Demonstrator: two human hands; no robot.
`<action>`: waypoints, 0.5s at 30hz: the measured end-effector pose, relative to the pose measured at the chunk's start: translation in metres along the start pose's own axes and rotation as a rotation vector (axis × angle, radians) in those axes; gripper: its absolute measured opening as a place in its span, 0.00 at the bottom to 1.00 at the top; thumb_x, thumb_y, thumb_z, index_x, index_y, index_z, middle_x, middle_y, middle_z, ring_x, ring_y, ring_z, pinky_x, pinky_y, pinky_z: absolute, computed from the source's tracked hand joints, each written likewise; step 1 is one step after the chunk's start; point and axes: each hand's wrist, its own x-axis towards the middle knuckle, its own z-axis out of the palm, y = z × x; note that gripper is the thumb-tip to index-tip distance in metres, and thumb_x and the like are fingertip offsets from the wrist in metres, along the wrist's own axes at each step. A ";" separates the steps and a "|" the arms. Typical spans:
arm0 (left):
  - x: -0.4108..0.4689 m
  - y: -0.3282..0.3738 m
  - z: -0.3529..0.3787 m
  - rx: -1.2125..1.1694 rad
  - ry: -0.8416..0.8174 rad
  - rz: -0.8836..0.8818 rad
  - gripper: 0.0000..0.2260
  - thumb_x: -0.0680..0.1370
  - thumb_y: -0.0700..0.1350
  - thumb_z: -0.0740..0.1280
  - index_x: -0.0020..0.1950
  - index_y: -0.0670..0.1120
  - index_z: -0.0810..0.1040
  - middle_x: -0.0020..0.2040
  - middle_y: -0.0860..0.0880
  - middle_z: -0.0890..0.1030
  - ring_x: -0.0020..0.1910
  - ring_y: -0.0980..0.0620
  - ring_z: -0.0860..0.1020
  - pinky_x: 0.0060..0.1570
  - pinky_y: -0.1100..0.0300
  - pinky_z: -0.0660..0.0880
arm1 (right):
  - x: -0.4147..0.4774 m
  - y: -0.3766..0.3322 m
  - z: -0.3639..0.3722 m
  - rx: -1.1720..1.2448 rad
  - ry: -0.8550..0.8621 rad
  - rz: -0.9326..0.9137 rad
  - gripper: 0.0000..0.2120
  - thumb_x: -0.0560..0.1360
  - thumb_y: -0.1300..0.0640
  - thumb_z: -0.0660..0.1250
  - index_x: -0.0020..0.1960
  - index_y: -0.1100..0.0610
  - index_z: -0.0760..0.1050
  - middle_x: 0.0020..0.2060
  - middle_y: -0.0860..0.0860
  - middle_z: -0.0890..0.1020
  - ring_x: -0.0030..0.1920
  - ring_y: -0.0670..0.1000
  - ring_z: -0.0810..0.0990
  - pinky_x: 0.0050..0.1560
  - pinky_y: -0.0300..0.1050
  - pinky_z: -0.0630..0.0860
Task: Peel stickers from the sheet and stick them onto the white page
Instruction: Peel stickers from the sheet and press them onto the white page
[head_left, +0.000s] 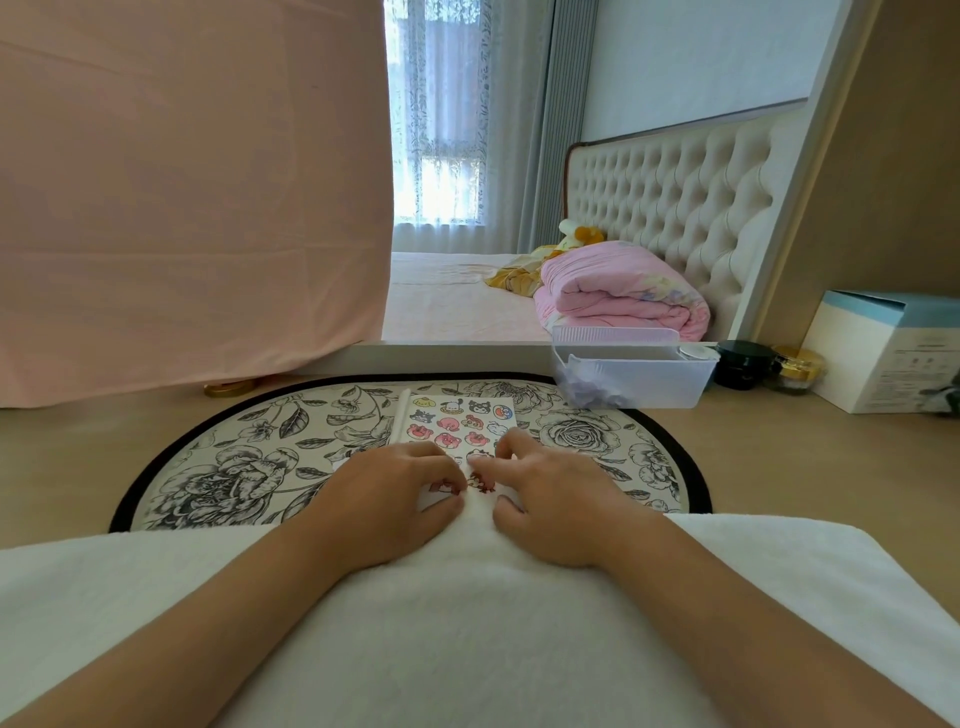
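Paper sheet (457, 415): our left hand (389, 499) pinches it steady.
Right hand (556, 499): curled over a sticker (477, 482), grip unclear.

Left hand (387, 499), right hand (553, 501) on sheet (460, 422)

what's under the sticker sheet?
The sticker sheet lies on the floral mat, which shows around its far end. The left hand and right hand cover the near end; what is under there is hidden.
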 end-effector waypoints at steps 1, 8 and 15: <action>0.000 0.001 0.000 0.003 0.002 -0.008 0.20 0.73 0.67 0.55 0.55 0.62 0.80 0.55 0.65 0.79 0.50 0.63 0.78 0.48 0.60 0.77 | 0.002 -0.001 -0.001 -0.001 -0.005 -0.004 0.24 0.79 0.46 0.56 0.75 0.41 0.66 0.63 0.45 0.69 0.57 0.51 0.75 0.56 0.49 0.74; -0.001 0.002 0.001 -0.013 -0.019 -0.040 0.19 0.73 0.66 0.56 0.56 0.62 0.79 0.57 0.65 0.77 0.50 0.62 0.77 0.50 0.59 0.77 | -0.008 0.003 0.000 0.007 0.139 -0.008 0.16 0.78 0.45 0.59 0.60 0.44 0.82 0.57 0.39 0.76 0.49 0.47 0.80 0.52 0.46 0.78; -0.001 -0.002 -0.001 -0.173 -0.001 -0.030 0.08 0.77 0.55 0.68 0.54 0.58 0.82 0.56 0.63 0.79 0.57 0.63 0.75 0.59 0.63 0.74 | -0.012 0.000 0.002 -0.036 0.225 0.022 0.16 0.79 0.43 0.58 0.56 0.45 0.82 0.55 0.39 0.77 0.44 0.45 0.80 0.49 0.43 0.78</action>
